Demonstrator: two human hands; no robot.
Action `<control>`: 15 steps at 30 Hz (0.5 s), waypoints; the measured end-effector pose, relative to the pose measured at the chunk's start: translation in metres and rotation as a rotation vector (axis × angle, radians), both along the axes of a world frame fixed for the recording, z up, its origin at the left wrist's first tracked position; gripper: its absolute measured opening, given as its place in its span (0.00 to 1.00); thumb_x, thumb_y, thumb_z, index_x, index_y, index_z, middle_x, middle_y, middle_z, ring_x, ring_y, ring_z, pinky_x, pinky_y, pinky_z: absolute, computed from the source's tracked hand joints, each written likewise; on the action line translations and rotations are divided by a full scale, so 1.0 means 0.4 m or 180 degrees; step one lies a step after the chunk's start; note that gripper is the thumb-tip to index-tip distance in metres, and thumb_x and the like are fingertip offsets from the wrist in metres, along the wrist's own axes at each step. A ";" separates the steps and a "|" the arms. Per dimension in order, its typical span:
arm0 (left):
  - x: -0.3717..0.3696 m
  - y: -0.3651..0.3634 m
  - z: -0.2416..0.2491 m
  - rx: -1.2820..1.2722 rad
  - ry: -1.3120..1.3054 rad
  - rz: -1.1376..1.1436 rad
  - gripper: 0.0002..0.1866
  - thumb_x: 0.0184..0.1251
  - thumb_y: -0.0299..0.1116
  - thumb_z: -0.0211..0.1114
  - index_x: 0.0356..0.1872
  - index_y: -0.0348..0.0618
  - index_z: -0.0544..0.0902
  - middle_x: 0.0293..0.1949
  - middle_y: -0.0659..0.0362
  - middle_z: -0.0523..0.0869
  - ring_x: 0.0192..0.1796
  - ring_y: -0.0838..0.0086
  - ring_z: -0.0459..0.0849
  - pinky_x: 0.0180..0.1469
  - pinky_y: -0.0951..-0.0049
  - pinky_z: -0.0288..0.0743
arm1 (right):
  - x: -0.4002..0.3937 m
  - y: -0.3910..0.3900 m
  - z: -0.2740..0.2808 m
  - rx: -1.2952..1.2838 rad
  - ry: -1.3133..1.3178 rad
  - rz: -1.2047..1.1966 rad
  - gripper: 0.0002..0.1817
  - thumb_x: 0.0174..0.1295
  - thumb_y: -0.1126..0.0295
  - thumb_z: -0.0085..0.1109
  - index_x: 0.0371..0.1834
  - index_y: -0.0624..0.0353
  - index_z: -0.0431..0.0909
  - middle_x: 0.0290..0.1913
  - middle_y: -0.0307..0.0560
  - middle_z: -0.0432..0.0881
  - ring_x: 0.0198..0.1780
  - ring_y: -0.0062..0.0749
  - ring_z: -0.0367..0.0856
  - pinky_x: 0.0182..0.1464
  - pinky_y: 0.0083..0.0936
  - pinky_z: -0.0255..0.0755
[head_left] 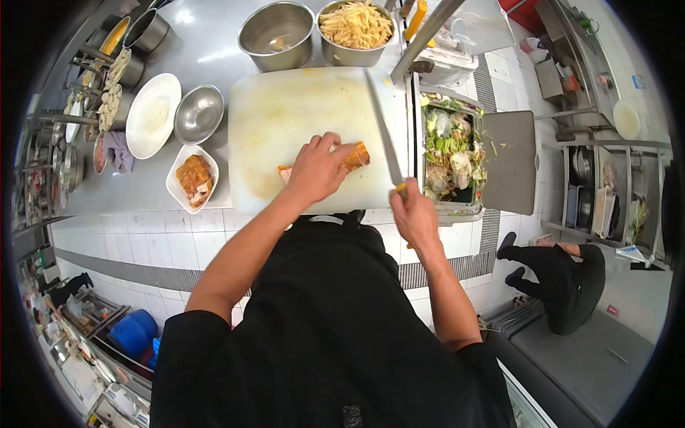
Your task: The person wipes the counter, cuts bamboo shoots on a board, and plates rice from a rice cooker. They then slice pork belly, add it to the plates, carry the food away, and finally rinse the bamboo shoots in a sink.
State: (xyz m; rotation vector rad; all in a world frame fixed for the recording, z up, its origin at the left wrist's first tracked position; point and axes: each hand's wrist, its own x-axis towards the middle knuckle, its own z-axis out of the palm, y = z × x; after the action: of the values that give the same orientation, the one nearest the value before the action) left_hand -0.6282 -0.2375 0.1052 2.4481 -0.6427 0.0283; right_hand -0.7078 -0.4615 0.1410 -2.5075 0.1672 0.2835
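Note:
On the white cutting board (307, 107) lies a browned piece of cooked meat (357, 155), partly covered by my left hand (319, 165). The left fingers bend over the meat and press on it; its pale cut side shows left of the hand. My right hand (415, 214) is closed around the yellow handle of a long knife (385, 128). The blade points away from me over the right part of the board, apart from the meat. A square white bowl (176, 187) left of the board holds more browned meat (195, 178).
Behind the board stand a steel pot (265, 32) and a pot of pale strips (357, 25). An oval white plate (153, 114) and a steel bowl (200, 114) are at left. Right of the board is a bin of food scraps (453, 153). A person (564, 285) sits at far right.

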 end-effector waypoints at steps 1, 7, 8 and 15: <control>0.014 -0.014 0.020 -0.0020 -0.0002 -0.0026 0.21 0.54 0.27 0.70 0.52 0.51 0.85 0.53 0.57 0.80 0.50 0.59 0.78 0.53 0.58 0.75 | -0.024 -0.035 0.001 0.0041 -0.0079 -0.0219 0.15 0.70 0.60 0.53 0.44 0.63 0.69 0.25 0.67 0.82 0.31 0.70 0.81 0.37 0.59 0.71; 0.096 -0.092 -0.004 0.1337 0.1040 -0.0891 0.29 0.55 0.23 0.66 0.62 0.53 0.78 0.59 0.53 0.75 0.55 0.51 0.78 0.56 0.55 0.79 | -0.157 -0.166 -0.050 -0.0297 0.0624 -0.0594 0.17 0.70 0.58 0.53 0.45 0.63 0.70 0.28 0.70 0.83 0.34 0.71 0.81 0.39 0.59 0.72; 0.104 -0.092 -0.005 0.1281 0.1156 -0.0886 0.28 0.54 0.23 0.65 0.61 0.52 0.79 0.58 0.52 0.75 0.55 0.51 0.78 0.57 0.55 0.78 | -0.164 -0.171 -0.050 -0.0260 0.0796 -0.0652 0.18 0.70 0.57 0.53 0.46 0.64 0.71 0.32 0.72 0.83 0.38 0.73 0.81 0.43 0.59 0.73; 0.142 0.069 0.086 0.0694 0.1269 -0.0945 0.26 0.53 0.23 0.64 0.57 0.52 0.79 0.56 0.52 0.76 0.54 0.52 0.79 0.59 0.58 0.76 | 0.000 -0.204 -0.156 -0.0291 0.1241 -0.0282 0.21 0.67 0.55 0.57 0.49 0.64 0.75 0.45 0.73 0.84 0.45 0.70 0.83 0.49 0.58 0.75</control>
State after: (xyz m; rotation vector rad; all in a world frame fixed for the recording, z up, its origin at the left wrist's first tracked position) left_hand -0.5715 -0.2100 0.1394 2.4301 -0.8501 -0.6611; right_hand -0.7076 -0.5432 0.0786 -2.5001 0.4546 0.7412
